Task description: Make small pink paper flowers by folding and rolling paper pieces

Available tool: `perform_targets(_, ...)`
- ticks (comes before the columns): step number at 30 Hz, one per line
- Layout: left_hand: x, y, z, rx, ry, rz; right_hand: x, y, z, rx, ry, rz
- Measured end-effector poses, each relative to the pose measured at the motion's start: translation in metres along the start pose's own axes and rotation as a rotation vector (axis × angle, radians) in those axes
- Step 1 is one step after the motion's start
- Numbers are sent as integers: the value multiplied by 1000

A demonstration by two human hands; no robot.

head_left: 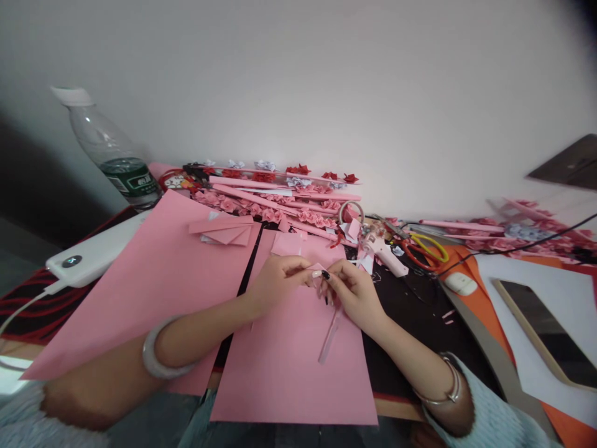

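Note:
My left hand (280, 286) and my right hand (357, 295) meet above a large pink paper sheet (298, 379). Their fingertips pinch a small piece of pink paper (319, 269), mostly covered by the fingers. Below my right fingers a narrow pinkish strip (329, 341) slants down over the sheet; whether it joins the pinched piece I cannot tell. Just behind the hands lies a pale pink paper piece (284, 242). To the left, folded pink paper pieces (228, 231) rest on a second pink sheet (172, 267).
Pink, red and white paper flowers (265, 199) line the wall. A tape roll (351, 213), pink glue gun (385, 254) and yellow-and-red-handled scissors (429, 247) lie behind my right hand. A bottle (109, 146) and white power bank (96, 252) are left; a phone (545, 326) is right.

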State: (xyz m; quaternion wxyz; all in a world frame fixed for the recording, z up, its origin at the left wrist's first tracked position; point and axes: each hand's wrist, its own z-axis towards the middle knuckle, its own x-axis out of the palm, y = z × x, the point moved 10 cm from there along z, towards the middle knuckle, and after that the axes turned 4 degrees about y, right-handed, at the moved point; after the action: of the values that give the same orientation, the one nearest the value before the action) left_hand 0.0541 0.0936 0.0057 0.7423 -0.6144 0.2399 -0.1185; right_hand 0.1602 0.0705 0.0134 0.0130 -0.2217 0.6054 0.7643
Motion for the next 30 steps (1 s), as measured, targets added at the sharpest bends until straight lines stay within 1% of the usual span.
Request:
perform_targets(3,0,4,0,-36,-4,-36,2,-1,0,16,24,-26)
perform_targets(5,3,5,-1,-57,16,-61,4,-1,0,22,48,-67)
perform_targets(8,13,8,-2,-102,105,-62,7,0,0,-2,89,-196)
perform_targets(12,28,12,-4,-172,238,-88,13,9,0,-90,137,-340)
perform_targets(14,32,13,-5,-198,273,-138,11,12,-1,-108,116,-363)
perform_targets(17,35,12,-6,-201,315,-190,2,11,-1,-68,30,-383)
perform_targets(20,33,13,-5,-212,305,-234,-2,7,1,-24,8,-396)
perform_targets(24,30,20,-3,-264,273,-271,-6,6,2,-14,-12,-434)
perform_targets(26,30,20,-2,-250,262,-285,-8,6,1,-13,-32,-437)
perform_targets(28,27,19,0,-222,236,-297,-7,3,1,1,-24,-384)
perform_targets(30,24,19,1,-208,211,-319,-5,-3,1,33,0,-262)
